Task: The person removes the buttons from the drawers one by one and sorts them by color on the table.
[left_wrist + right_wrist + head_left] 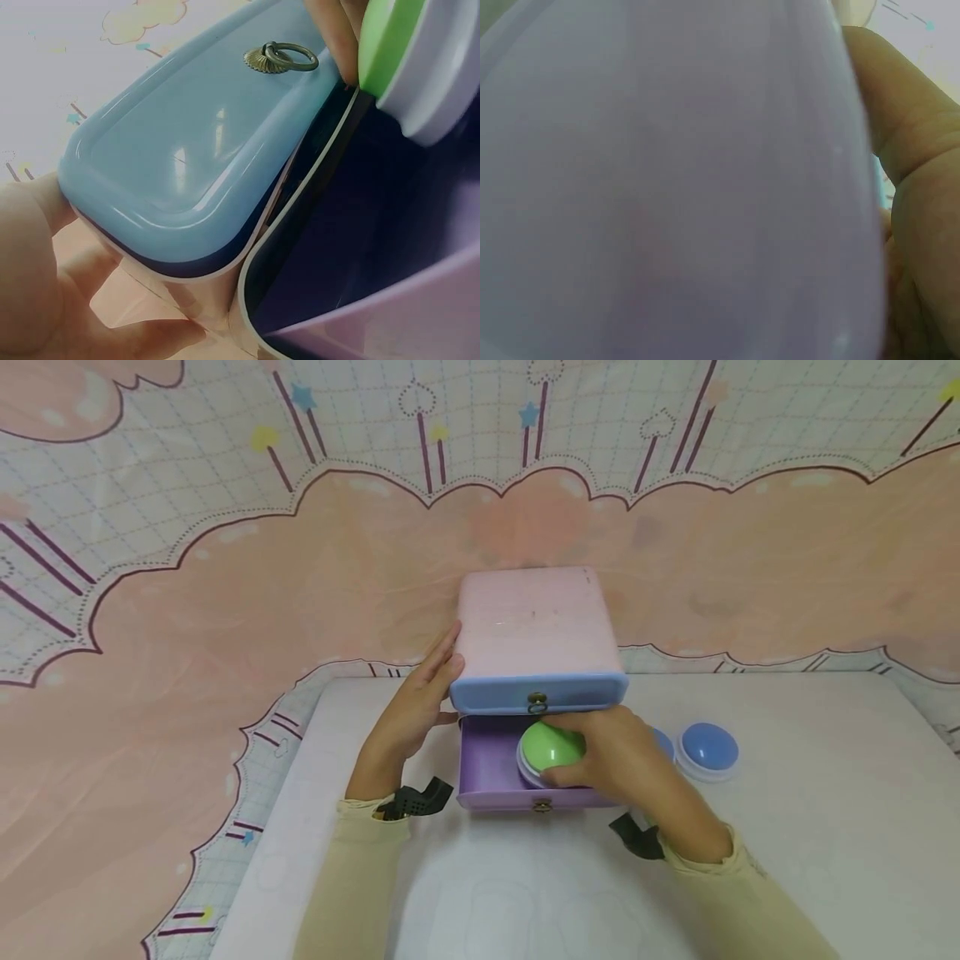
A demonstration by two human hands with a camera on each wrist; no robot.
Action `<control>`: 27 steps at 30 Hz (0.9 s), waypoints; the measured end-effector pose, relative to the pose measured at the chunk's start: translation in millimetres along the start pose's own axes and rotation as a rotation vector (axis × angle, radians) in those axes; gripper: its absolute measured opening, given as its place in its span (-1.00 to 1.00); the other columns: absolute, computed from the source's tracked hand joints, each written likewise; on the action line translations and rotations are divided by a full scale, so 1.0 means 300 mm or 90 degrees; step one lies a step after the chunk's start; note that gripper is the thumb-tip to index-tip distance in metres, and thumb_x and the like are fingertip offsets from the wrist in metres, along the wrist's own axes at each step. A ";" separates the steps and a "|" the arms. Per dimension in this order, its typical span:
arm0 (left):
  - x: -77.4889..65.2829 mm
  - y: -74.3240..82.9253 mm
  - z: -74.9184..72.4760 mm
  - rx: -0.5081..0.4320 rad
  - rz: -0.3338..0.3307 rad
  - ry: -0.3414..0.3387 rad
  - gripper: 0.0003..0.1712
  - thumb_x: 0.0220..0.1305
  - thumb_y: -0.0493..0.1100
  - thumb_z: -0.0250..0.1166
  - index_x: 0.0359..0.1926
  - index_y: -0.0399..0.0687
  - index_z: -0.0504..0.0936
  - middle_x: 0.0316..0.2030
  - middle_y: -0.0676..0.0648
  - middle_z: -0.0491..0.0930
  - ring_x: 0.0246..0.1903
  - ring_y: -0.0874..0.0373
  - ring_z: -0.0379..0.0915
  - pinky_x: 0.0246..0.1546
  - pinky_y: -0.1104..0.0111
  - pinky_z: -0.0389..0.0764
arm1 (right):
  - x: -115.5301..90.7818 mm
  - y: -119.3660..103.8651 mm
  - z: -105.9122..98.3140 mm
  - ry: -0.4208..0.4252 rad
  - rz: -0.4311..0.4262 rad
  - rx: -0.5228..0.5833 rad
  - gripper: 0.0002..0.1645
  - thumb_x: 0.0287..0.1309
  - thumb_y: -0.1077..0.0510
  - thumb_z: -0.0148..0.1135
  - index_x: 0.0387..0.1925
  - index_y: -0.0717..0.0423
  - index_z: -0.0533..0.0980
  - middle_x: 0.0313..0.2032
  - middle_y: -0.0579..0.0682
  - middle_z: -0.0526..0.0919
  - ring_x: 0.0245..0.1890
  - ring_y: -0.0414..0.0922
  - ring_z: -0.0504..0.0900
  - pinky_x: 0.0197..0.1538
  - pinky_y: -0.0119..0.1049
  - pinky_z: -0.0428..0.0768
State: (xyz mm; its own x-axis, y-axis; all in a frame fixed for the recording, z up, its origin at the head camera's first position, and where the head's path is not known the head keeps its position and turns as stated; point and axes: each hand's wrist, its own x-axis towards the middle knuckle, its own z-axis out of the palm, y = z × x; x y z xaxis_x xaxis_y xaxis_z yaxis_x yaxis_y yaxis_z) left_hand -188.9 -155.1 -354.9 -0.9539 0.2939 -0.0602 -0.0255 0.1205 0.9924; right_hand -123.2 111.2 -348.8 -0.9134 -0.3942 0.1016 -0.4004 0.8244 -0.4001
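Note:
A small two-drawer box with a pink top point(536, 618) stands on the table. Its blue upper drawer point(495, 695) is closed, while the purple lower drawer point(480, 760) is pulled out. My left hand point(412, 710) rests along the box's left side, fingers fairly straight; the left wrist view shows them beside the blue front point(180, 150). Inside the purple drawer, my right hand point(622, 752) grips a round jar with a green domed lid point(551, 745) and a white base point(439, 75). In the right wrist view the drawer front point(675, 180) hides the jar, and only part of the hand shows.
Right of the box, a round jar with a blue domed lid point(709, 747) stands on the white table point(810, 827). Another blue lid point(663, 743) shows partly behind my right hand. A patterned cloth point(360, 577) hangs behind the table.

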 end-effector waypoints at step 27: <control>0.007 -0.009 -0.005 0.004 -0.001 -0.001 -0.37 0.55 0.23 0.04 0.51 0.80 0.07 0.65 0.02 -0.19 0.44 -0.31 0.24 0.20 -0.36 0.41 | -0.097 0.026 -0.129 0.054 0.042 0.014 -0.23 -0.14 -0.23 0.62 0.16 -0.10 0.68 -0.60 -0.17 0.55 -0.50 -0.15 0.39 -0.41 -0.32 0.38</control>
State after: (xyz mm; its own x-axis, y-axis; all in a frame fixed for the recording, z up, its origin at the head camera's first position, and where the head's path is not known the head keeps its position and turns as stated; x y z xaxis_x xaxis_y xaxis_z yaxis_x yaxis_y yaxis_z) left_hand -191.3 -156.3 -357.7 -0.9536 0.2948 -0.0616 -0.0249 0.1266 0.9916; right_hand -102.5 144.7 -319.7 -0.9408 -0.3034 0.1510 -0.3389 0.8380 -0.4277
